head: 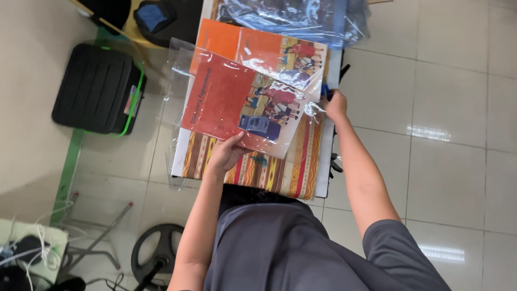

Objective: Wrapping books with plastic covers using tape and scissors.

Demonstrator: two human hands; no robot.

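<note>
Left hand: the left hand (225, 153) grips the near edge of a red book (237, 105), thumb on top of the cover and the other fingers hidden beneath it, so the book sits pinched between thumb and fingers.
Red book: it is held tilted above the table, its cover red on one side with a picture of small figures on the other; it lies partly inside a clear plastic sleeve (293, 81) that wraps its far right corner.
Right hand: the right hand (336, 105) is closed narrowly at the right edge of the plastic sleeve, just beside the book's right corner; whether the fingers pinch the plastic or a small blue thing showing beside them cannot be told.
Book relative to fingers: the book stretches between the two hands, the left fingers at its lower edge, the right fingers just off its upper right corner.
Underneath: a second, orange book (258, 48) with a similar picture lies under the red one, on a striped patterned cloth (280, 175) covering the table.
Far end: a crumpled heap of clear plastic bags (291, 16) lies beyond the books.
Floor: a black case with green trim (97, 89) stands to the left on the tiles.
</note>
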